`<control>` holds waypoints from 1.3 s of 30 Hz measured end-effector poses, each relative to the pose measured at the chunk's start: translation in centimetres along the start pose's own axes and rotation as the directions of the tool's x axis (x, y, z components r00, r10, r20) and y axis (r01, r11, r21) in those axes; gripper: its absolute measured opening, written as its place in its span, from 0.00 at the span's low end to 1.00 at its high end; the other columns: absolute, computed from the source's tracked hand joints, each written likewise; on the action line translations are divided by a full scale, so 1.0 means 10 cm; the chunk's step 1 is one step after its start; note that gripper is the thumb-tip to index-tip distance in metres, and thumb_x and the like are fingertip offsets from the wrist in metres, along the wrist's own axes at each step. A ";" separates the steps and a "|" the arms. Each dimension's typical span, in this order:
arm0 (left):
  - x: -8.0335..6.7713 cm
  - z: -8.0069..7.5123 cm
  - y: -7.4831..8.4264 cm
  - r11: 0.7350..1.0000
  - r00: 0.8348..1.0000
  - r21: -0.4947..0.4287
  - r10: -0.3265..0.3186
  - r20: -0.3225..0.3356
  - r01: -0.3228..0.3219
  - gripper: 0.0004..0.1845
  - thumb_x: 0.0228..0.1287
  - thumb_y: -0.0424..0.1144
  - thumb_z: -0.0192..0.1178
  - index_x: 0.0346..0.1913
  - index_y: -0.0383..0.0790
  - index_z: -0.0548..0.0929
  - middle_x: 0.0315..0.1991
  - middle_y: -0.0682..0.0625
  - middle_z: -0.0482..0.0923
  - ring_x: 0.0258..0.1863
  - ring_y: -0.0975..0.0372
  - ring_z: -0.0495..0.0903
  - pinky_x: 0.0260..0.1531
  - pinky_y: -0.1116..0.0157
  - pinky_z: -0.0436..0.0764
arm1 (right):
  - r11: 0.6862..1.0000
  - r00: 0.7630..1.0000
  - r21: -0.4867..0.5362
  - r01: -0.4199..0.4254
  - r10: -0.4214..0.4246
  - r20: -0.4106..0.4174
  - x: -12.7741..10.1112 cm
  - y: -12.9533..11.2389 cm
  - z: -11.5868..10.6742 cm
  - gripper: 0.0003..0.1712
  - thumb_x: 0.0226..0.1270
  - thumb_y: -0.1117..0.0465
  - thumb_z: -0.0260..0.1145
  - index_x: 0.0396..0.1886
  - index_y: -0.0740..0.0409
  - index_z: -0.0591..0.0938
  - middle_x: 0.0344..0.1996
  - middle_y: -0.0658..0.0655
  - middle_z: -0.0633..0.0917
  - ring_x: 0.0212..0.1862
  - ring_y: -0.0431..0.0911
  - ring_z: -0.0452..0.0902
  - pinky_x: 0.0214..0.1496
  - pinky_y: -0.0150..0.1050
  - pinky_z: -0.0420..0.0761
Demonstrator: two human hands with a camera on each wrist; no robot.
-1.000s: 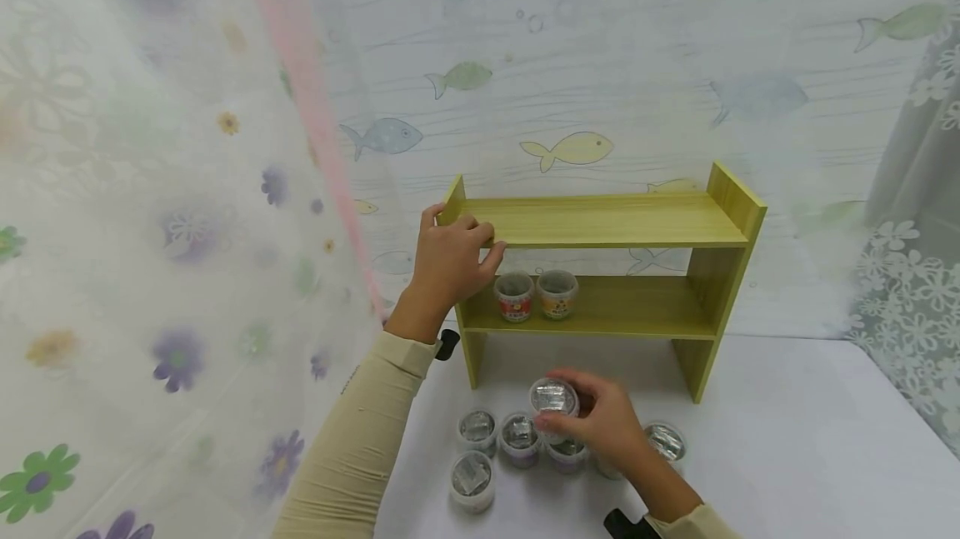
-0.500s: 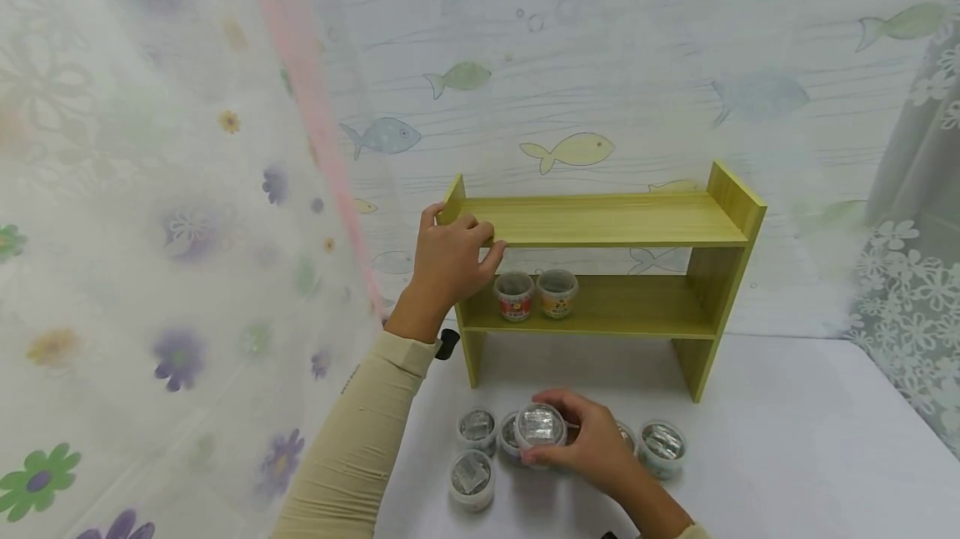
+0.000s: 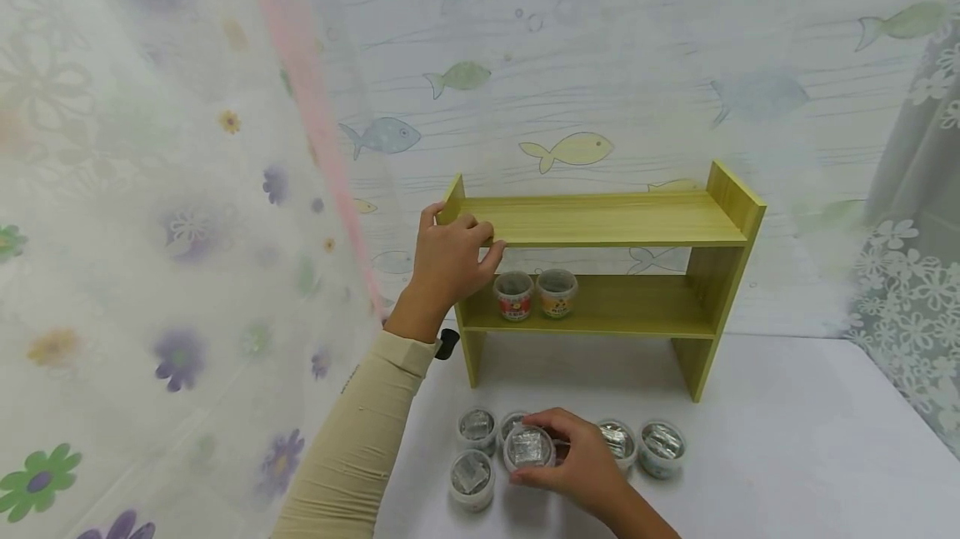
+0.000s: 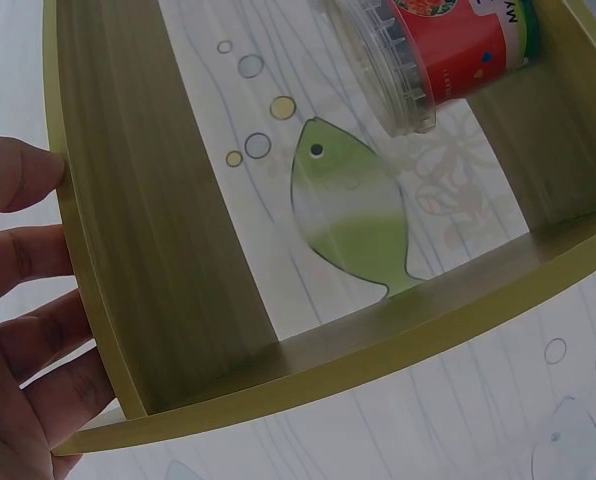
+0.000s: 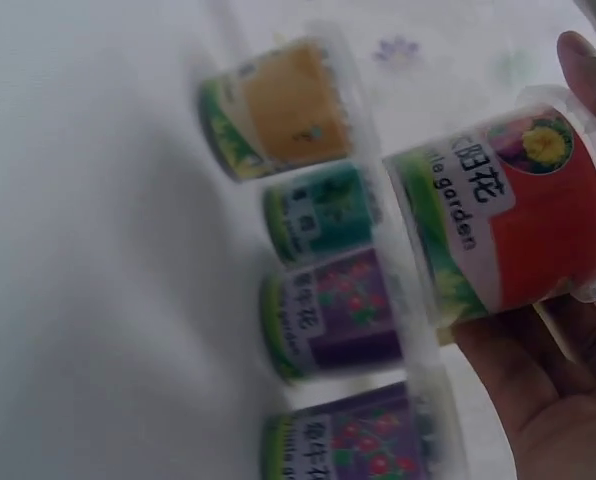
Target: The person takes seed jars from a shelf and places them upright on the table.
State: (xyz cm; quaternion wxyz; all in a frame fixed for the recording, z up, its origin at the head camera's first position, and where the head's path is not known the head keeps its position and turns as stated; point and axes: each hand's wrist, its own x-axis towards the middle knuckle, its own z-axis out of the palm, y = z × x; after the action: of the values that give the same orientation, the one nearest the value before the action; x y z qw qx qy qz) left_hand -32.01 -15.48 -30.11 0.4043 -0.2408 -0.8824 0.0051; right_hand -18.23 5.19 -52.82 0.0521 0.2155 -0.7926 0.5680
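Head view: my right hand (image 3: 581,468) pinches a red-labelled cup (image 3: 528,449) just above the cup cluster (image 3: 480,431) on the counter (image 3: 787,447). I judge this the pick-up step; next calls for a clean lift. My left hand (image 3: 450,260), fingers curled, grips the shelf (image 3: 607,222) corner. Its lower board has open room right of two cups (image 3: 536,294).

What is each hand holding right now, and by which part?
Right hand grips a small clear plastic cup with red label round its side wall. Left hand grips the yellow-green wooden shelf at its top-left corner.
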 end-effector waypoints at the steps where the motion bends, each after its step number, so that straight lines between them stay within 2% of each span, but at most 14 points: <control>1: 0.00 0.00 0.00 1.000 1.000 0.000 0.001 0.000 -0.001 0.14 0.72 0.53 0.58 0.36 0.50 0.87 0.33 0.53 0.86 0.29 0.58 0.84 0.71 0.42 0.64 | 1.000 1.000 -0.027 0.010 -0.010 -0.007 -0.01 0.01 0.02 0.38 0.37 0.41 0.88 0.53 0.45 0.87 0.51 0.42 0.88 0.52 0.38 0.84 0.52 0.32 0.85; 5: 0.00 -0.01 0.00 1.000 1.000 0.003 0.001 0.003 -0.001 0.14 0.73 0.54 0.59 0.36 0.50 0.87 0.32 0.53 0.85 0.28 0.58 0.83 0.71 0.41 0.64 | 0.980 0.996 -0.184 0.075 -0.083 -0.036 -0.05 0.05 0.07 0.38 0.36 0.34 0.85 0.51 0.40 0.89 0.47 0.35 0.87 0.50 0.34 0.82 0.49 0.33 0.85; 9: 0.02 -0.02 0.01 1.000 1.000 0.006 -0.002 0.004 0.002 0.14 0.72 0.53 0.59 0.36 0.50 0.87 0.33 0.53 0.85 0.28 0.58 0.83 0.71 0.41 0.64 | 0.929 0.985 -0.347 0.130 -0.160 -0.061 -0.08 0.11 0.11 0.38 0.34 0.25 0.80 0.48 0.34 0.89 0.41 0.30 0.84 0.46 0.31 0.77 0.49 0.36 0.81; 13: 0.02 -0.02 0.02 1.000 1.000 0.004 -0.006 0.014 0.006 0.14 0.72 0.53 0.59 0.38 0.49 0.88 0.34 0.53 0.86 0.29 0.58 0.84 0.71 0.41 0.64 | 0.895 0.978 -0.423 0.140 -0.191 -0.081 -0.12 0.16 0.15 0.38 0.32 0.22 0.78 0.45 0.33 0.90 0.37 0.31 0.80 0.45 0.31 0.73 0.51 0.40 0.77; 19: 0.03 -0.02 0.02 1.000 0.999 0.004 -0.014 0.032 0.014 0.15 0.73 0.54 0.58 0.38 0.49 0.89 0.33 0.53 0.85 0.30 0.58 0.84 0.71 0.41 0.64 | 0.874 0.974 -0.468 0.130 -0.200 -0.102 -0.15 0.20 0.20 0.37 0.31 0.22 0.80 0.45 0.29 0.90 0.38 0.33 0.78 0.46 0.31 0.71 0.51 0.43 0.70; 22: 0.03 -0.01 0.02 1.000 0.999 0.007 -0.017 0.033 0.017 0.14 0.72 0.53 0.59 0.38 0.50 0.88 0.33 0.53 0.85 0.30 0.58 0.84 0.71 0.42 0.64 | 0.856 0.963 -0.491 0.161 -0.246 -0.112 -0.16 0.22 0.21 0.38 0.29 0.24 0.82 0.45 0.31 0.90 0.38 0.34 0.78 0.47 0.32 0.70 0.50 0.43 0.67; 25: 0.03 -0.02 0.02 1.000 0.999 0.007 -0.017 0.032 0.017 0.14 0.72 0.53 0.59 0.38 0.49 0.88 0.33 0.53 0.85 0.30 0.58 0.84 0.71 0.41 0.64 | 0.823 0.938 -0.523 0.219 -0.325 -0.118 -0.17 0.23 0.22 0.40 0.28 0.25 0.83 0.45 0.34 0.90 0.39 0.34 0.82 0.45 0.33 0.70 0.46 0.41 0.65; 29: 0.03 -0.02 0.02 1.000 0.999 0.007 -0.017 0.036 0.017 0.14 0.73 0.54 0.59 0.38 0.50 0.88 0.33 0.53 0.85 0.30 0.58 0.84 0.72 0.42 0.63 | 0.762 0.879 -0.546 0.348 -0.467 -0.092 -0.19 0.26 0.25 0.40 0.30 0.28 0.85 0.46 0.41 0.89 0.43 0.35 0.88 0.43 0.34 0.75 0.45 0.40 0.71; 32: 0.02 -0.02 0.01 1.000 0.999 0.005 -0.019 0.032 0.019 0.14 0.73 0.54 0.59 0.38 0.50 0.88 0.34 0.54 0.85 0.31 0.58 0.84 0.72 0.42 0.63 | 0.731 0.843 -0.533 0.426 -0.535 -0.060 -0.19 0.28 0.27 0.40 0.32 0.32 0.86 0.47 0.45 0.89 0.45 0.38 0.89 0.46 0.37 0.80 0.47 0.42 0.77; 34: 0.01 -0.01 0.01 1.000 1.000 0.004 -0.018 0.025 0.018 0.14 0.73 0.54 0.59 0.38 0.51 0.88 0.34 0.54 0.85 0.31 0.58 0.84 0.72 0.42 0.63 | 0.723 0.831 -0.523 0.452 -0.554 -0.048 -0.19 0.28 0.28 0.40 0.33 0.34 0.87 0.48 0.46 0.89 0.46 0.40 0.89 0.47 0.39 0.82 0.48 0.44 0.78; 39: 0.00 0.00 0.00 1.000 1.000 0.006 -0.012 0.017 0.012 0.14 0.73 0.54 0.58 0.37 0.51 0.87 0.34 0.54 0.85 0.31 0.59 0.84 0.72 0.42 0.63 | 0.730 0.834 -0.506 0.459 -0.550 -0.037 -0.21 0.26 0.28 0.39 0.34 0.36 0.88 0.48 0.47 0.89 0.46 0.42 0.88 0.49 0.39 0.83 0.48 0.45 0.81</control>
State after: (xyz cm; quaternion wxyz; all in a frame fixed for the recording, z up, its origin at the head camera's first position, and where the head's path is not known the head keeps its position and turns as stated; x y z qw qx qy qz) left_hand -32.01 -15.47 -30.10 0.3976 -0.2341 -0.8872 0.0072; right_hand -16.93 3.89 -56.81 0.3295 0.3503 -0.8096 0.3366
